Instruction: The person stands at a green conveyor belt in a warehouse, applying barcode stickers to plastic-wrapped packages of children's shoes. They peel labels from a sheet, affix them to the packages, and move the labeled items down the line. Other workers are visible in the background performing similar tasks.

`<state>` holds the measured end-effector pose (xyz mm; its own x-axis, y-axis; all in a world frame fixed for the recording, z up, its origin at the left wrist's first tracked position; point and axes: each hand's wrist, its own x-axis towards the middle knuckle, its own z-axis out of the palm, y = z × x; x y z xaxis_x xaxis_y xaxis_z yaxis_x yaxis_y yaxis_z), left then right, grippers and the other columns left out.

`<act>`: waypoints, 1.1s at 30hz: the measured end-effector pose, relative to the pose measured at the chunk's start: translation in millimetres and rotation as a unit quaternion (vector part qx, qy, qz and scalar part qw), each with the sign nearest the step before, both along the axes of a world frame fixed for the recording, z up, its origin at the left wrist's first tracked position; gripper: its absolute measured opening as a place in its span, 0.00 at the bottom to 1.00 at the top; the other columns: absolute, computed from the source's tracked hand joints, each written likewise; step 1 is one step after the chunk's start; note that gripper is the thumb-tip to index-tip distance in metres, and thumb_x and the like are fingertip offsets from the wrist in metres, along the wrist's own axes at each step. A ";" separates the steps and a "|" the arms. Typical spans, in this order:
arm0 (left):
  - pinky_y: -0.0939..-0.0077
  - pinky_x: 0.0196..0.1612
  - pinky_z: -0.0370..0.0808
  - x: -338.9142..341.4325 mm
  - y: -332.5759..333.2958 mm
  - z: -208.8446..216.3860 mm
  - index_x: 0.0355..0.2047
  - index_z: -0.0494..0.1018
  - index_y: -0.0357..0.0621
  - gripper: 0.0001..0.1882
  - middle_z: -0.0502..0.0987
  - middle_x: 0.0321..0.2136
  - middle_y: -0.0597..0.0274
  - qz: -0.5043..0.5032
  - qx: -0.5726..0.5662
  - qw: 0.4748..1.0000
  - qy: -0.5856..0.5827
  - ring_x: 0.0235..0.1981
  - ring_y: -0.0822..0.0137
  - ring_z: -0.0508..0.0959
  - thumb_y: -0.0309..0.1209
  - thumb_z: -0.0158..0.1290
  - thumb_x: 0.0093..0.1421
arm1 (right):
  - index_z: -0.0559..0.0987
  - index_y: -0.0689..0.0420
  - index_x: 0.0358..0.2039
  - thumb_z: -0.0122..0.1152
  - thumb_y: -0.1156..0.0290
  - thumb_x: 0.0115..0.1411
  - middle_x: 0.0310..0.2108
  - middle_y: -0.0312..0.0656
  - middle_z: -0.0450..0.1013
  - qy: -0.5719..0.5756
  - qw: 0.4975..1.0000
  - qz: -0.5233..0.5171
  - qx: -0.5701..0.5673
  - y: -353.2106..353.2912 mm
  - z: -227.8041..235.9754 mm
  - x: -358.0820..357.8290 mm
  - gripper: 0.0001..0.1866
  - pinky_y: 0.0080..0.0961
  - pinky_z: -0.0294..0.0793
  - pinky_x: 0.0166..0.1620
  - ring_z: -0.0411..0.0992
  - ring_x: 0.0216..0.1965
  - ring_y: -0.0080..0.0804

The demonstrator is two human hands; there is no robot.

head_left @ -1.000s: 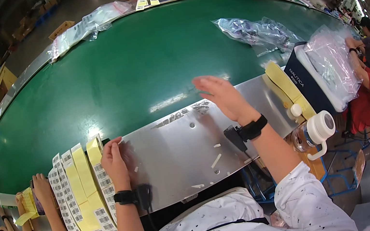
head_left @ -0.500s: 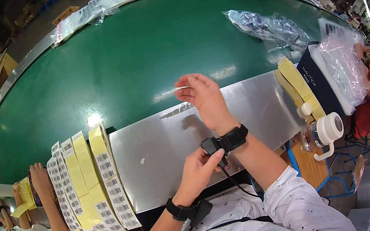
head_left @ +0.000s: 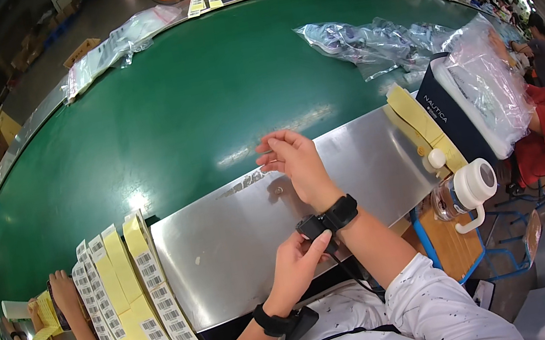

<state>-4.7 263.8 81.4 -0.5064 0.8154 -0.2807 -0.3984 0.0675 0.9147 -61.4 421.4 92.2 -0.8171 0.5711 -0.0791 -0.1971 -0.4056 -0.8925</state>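
Observation:
My left hand (head_left: 299, 266) is closed with thumb and fingers on a small black box (head_left: 311, 227). The box is attached to the black strap (head_left: 340, 213) round my right wrist, and a thin black cable (head_left: 349, 272) hangs from it. My right hand (head_left: 295, 164) is raised over the steel edge of the table, its fingers loosely bent and apart, with nothing I can make out in them. Another black strap with a box (head_left: 287, 322) sits on my left wrist.
Strips of barcode labels (head_left: 131, 294) hang over the steel ledge (head_left: 228, 249) at left, beside another person's arm (head_left: 71, 304). Bagged shoes (head_left: 373, 41) lie on the green surface (head_left: 167, 101). A navy box (head_left: 435, 99), yellow label strips (head_left: 422, 117) and a bottle (head_left: 467, 191) are at right.
The view has shifted, so the table and its things sit differently. My left hand still holds the box at my right wrist. The person in red at right shows more fully.

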 end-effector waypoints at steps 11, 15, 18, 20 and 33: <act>0.82 0.27 0.72 -95.1 -44.5 -0.5 0.35 0.74 0.33 0.15 0.78 0.23 0.61 0.205 -0.086 0.950 0.218 0.22 0.75 0.75 0.36 0.47 0.64 | 0.75 0.64 0.40 0.51 0.73 0.62 0.33 0.39 0.75 -0.012 0.986 -0.057 0.158 7.3 -41.4 -1.6 0.10 0.19 0.74 0.37 0.73 0.33 0.22; 0.86 0.24 0.72 -146.0 -69.5 -25.9 0.33 0.72 0.35 0.12 0.75 0.23 0.61 0.403 -0.004 0.900 0.165 0.20 0.76 0.74 0.32 0.45 0.65 | 0.76 0.64 0.40 0.52 0.73 0.62 0.33 0.39 0.76 -0.037 0.983 -0.033 0.174 9.5 -43.2 3.0 0.09 0.18 0.74 0.38 0.73 0.33 0.21; 0.87 0.23 0.71 -152.3 -65.7 -27.8 0.33 0.72 0.36 0.11 0.75 0.23 0.62 0.388 -0.011 0.903 0.182 0.20 0.77 0.73 0.32 0.45 0.65 | 0.76 0.63 0.40 0.52 0.74 0.62 0.33 0.39 0.76 -0.035 0.976 -0.013 0.213 14.2 -46.7 2.7 0.09 0.17 0.73 0.38 0.72 0.32 0.20; 0.87 0.23 0.70 -150.5 -67.0 -28.5 0.33 0.72 0.36 0.10 0.75 0.22 0.62 0.370 -0.020 0.907 0.197 0.20 0.78 0.73 0.31 0.45 0.65 | 0.77 0.63 0.39 0.51 0.75 0.62 0.33 0.38 0.76 -0.048 0.974 0.002 0.220 11.8 -43.1 4.7 0.08 0.16 0.72 0.39 0.72 0.32 0.19; 0.88 0.23 0.68 -152.3 -70.5 -27.8 0.32 0.72 0.38 0.10 0.75 0.22 0.64 0.370 0.010 0.914 0.165 0.19 0.79 0.72 0.31 0.45 0.65 | 0.77 0.63 0.38 0.51 0.75 0.62 0.32 0.37 0.75 -0.063 0.968 0.012 0.242 10.1 -40.0 5.2 0.08 0.16 0.72 0.38 0.72 0.32 0.19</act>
<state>-157.1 193.3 53.6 -0.9758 0.2186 -0.0026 -0.0312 -0.1272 0.9914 -56.2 431.5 52.1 -0.8320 0.5468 0.0934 -0.0702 0.0633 -0.9955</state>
